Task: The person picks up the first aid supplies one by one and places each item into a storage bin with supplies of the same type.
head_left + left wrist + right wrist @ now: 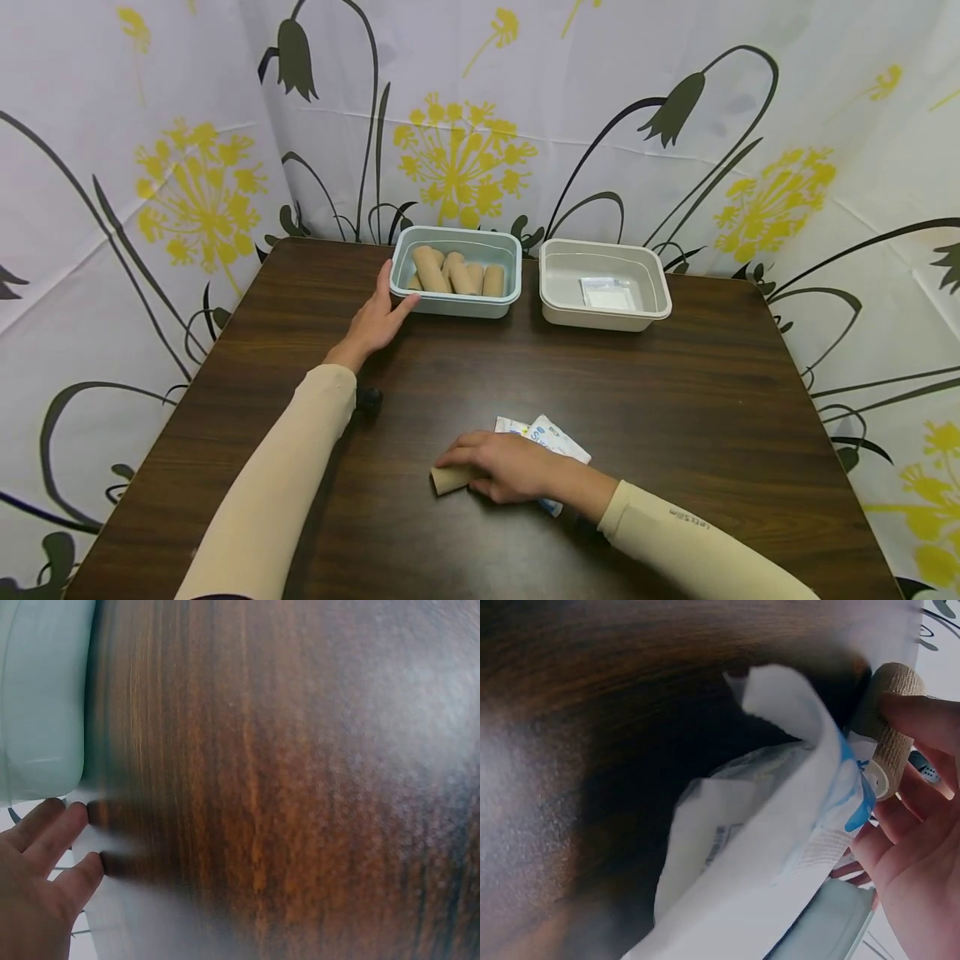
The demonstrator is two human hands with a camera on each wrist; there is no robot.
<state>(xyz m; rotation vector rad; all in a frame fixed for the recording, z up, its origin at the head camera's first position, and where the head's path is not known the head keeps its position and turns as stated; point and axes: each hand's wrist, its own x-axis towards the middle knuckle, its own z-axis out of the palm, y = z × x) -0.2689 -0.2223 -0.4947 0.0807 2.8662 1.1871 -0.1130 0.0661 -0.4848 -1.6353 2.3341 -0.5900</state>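
Observation:
My right hand point(517, 467) pinches a tan rolled bandage point(447, 480) low over the near middle of the table. In the right wrist view its thumb lies across the bandage's textured side. White packets point(558, 439) with blue print lie under and beside this hand, partly hidden by it. At the back, my left hand point(375, 321) rests against the left front corner of a blue-grey bin point(465, 307), its fingers extended and spread. Several tan rolls point(430, 270) lie inside that bin.
To the right of the blue-grey bin stands a beige bin point(600, 318) with a flat white packet point(606, 293) in it. Behind both hangs a flower-patterned curtain point(585, 167). The dark wooden table point(712, 400) ends at the curtain.

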